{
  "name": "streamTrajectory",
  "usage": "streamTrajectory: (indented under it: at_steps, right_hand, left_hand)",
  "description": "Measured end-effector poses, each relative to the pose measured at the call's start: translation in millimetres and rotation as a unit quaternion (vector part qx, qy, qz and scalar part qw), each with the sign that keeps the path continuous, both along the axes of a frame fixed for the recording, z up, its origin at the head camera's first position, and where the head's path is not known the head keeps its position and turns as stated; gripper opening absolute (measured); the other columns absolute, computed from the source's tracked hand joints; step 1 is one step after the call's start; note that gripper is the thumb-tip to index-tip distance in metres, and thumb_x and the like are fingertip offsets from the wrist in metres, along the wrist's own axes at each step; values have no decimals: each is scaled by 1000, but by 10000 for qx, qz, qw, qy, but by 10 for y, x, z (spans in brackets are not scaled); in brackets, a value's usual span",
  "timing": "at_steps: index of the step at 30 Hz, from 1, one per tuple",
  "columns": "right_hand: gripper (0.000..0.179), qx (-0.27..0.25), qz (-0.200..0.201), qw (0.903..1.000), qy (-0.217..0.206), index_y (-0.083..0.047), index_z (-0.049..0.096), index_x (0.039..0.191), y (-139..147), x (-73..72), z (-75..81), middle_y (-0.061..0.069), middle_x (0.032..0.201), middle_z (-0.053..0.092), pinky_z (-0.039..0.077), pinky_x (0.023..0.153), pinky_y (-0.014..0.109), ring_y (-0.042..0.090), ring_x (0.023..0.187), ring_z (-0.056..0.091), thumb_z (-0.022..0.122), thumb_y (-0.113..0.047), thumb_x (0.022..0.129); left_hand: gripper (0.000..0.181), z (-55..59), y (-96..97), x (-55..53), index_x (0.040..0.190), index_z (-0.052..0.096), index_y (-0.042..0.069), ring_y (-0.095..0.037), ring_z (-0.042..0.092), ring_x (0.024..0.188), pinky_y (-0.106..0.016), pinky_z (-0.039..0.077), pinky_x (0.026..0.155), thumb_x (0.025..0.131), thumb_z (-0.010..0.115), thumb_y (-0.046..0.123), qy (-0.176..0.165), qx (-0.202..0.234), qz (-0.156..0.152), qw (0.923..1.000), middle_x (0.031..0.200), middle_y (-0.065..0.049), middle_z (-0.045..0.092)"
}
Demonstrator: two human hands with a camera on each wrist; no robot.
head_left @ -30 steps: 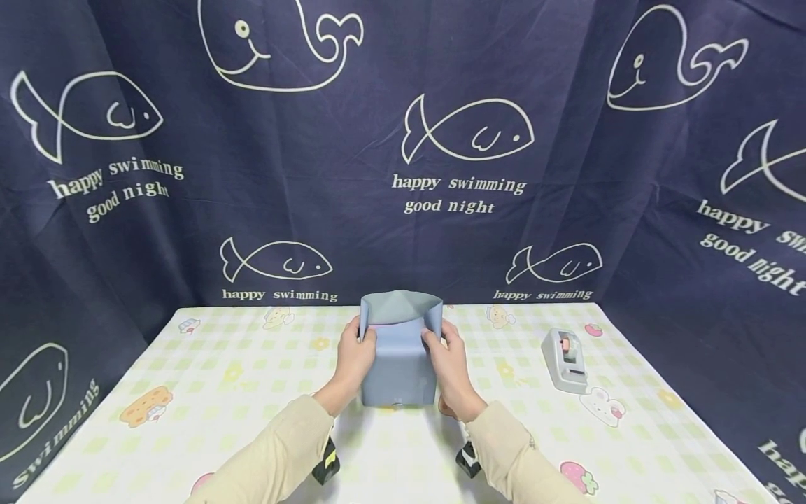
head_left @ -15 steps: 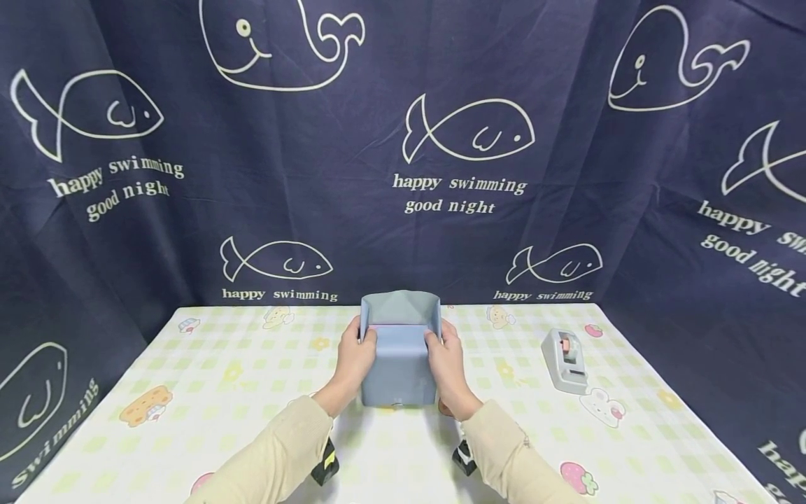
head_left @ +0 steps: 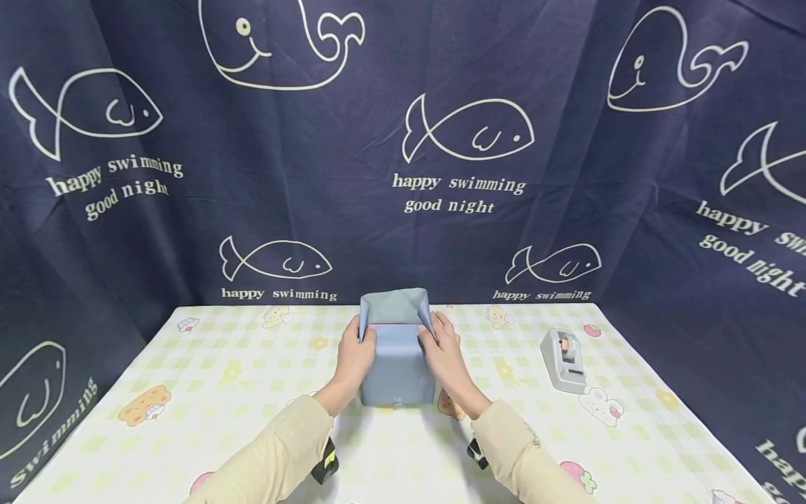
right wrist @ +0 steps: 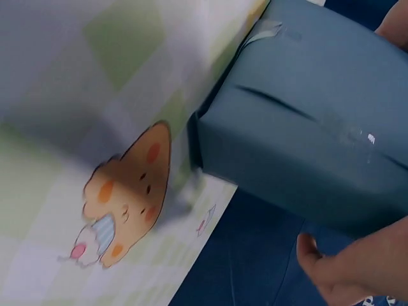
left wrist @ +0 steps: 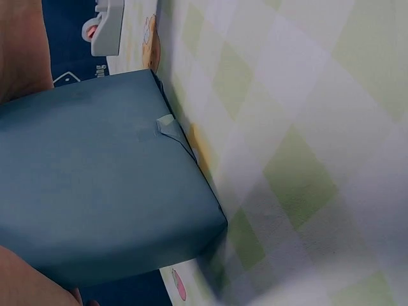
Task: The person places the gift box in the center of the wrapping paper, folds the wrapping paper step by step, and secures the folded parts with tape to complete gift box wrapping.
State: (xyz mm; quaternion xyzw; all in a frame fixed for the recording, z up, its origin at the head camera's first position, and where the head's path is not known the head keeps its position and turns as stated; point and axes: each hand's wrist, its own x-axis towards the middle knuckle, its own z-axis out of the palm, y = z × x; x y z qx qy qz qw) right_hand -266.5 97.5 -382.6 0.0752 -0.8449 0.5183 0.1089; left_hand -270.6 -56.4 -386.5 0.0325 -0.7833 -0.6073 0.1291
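Note:
A box wrapped in blue-grey paper [head_left: 398, 367] stands upright on the table, its wrapping paper [head_left: 395, 308] rising past the box's top edge as an open collar. My left hand [head_left: 354, 355] grips the upper left side, thumb on the front face. On the other side, my right hand [head_left: 446, 355] pinches the paper at the upper right corner, where the collar leans inward. A small piece of clear tape [left wrist: 168, 125] sticks at the bottom edge in the left wrist view. In the right wrist view, a slit-like seam with shiny tape [right wrist: 347, 134] runs along the wrapped box.
A grey tape dispenser [head_left: 564, 360] stands on the right of the table. The patterned tablecloth [head_left: 252, 392] reaches back to a dark blue curtain [head_left: 352, 154] printed with fish and whales. Black wrist devices [head_left: 325, 462] show under the sleeves.
My right hand has shifted its thumb inward and drawn the right side of the paper collar to the left, so its opening is narrower. The left hand and the box have barely moved.

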Motion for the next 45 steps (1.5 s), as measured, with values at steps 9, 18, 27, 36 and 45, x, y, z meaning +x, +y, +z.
streamTrajectory:
  at_steps: [9,18,27,36,45]
  right_hand:
    - [53,206,119,9995,217,7,31,138,42,-11,-20,16,150,20,24,106,54,37,130,22,41,-22,96]
    - [40,471,-480,9951,722,14,48,124,-6,-34,-1,22,143,32,34,97,52,40,119,35,41,-9,92]
    - [49,220,-464,9974,508,11,38,132,-38,-33,-13,17,148,25,30,104,51,38,128,28,44,-17,93]
    - [57,49,-117,9993,364,9,38,134,5,-13,-10,14,150,20,26,105,52,36,130,23,32,-36,99]
    - [45,-236,-57,9992,320,6,44,132,43,-28,-24,15,149,26,26,104,52,36,128,28,31,-21,99]
  left_hand:
    - [30,-6,-2,-3,119,52,6,-28,53,102,-47,41,89,91,43,13,-9,-86,-31,10000,111,-15,59]
    - [29,0,-3,0,118,53,7,-28,53,98,-46,42,85,91,43,14,-38,-166,3,9999,107,-14,59]
    - [29,5,4,2,117,53,6,-28,53,102,-47,42,88,91,43,13,34,-118,-18,9999,110,-15,59]
    - [28,6,-2,12,116,53,7,-28,54,99,-46,42,85,91,44,14,66,-215,24,9997,108,-14,60]
    - [30,-6,-6,17,119,52,6,-28,54,99,-46,43,85,91,44,13,104,-229,-9,9997,109,-15,59]
